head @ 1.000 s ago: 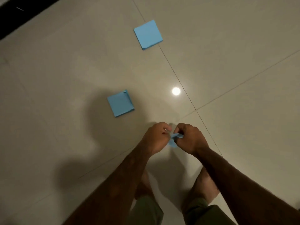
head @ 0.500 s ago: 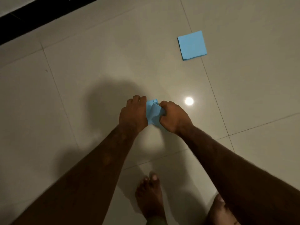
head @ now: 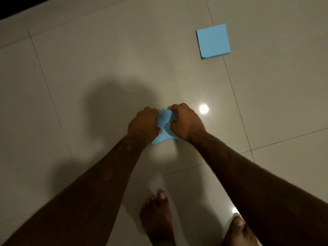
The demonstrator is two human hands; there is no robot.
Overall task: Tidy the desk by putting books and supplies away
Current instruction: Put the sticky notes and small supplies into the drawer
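Left hand (head: 142, 126) and right hand (head: 187, 124) are close together down near the tile floor (head: 79, 77). Both grip one crumpled blue paper (head: 164, 129), which fills the gap between them. Can't tell if the paper touches the floor. Bare tile runs wide to the left and ahead of the hands. Only item lying ahead is a blue sticky-note pad (head: 213, 41), flat, far right, well apart from the right hand, with bare tile between. Near side is crowded: both forearms, left foot (head: 156, 217), right foot (head: 238, 231). Dark strip (head: 8, 8) bounds the far-left corner.
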